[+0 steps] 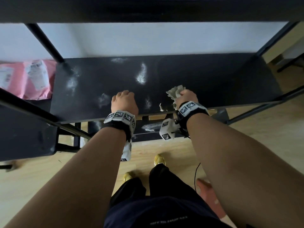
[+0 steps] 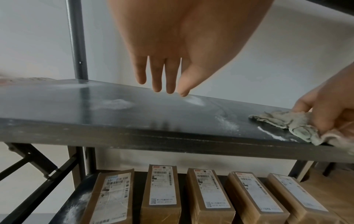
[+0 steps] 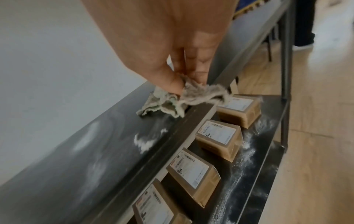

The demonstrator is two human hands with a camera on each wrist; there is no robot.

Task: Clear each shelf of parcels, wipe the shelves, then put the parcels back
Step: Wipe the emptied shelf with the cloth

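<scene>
The black middle shelf (image 1: pixel 213 79) holds no parcels and carries several white dust patches (image 1: pixel 141 74). My right hand (image 1: pixel 187 95) grips a crumpled grey-green rag (image 1: pixel 175 92) and presses it on the shelf near its front edge. In the right wrist view the thumb and fingers (image 3: pixel 172 81) pinch the rag (image 3: pixel 172 103), with a dust streak (image 3: pixel 143 142) just beside it. My left hand (image 1: pixel 124 100) hovers over the shelf's front middle, holding nothing, its fingers (image 2: pixel 162 81) straight and pointing down. Several brown boxed parcels (image 2: pixel 162 192) lie in a row on the shelf below.
Pink bagged parcels (image 1: pixel 28 78) lie on a surface to the left of the shelving. Black frame posts (image 1: pixel 47 45) stand at the shelf corners and an upper shelf (image 1: pixel 148 10) hangs overhead. The lower shelf (image 3: pixel 249 166) is dusty along its front. Wooden floor (image 1: pixel 263 145) lies below.
</scene>
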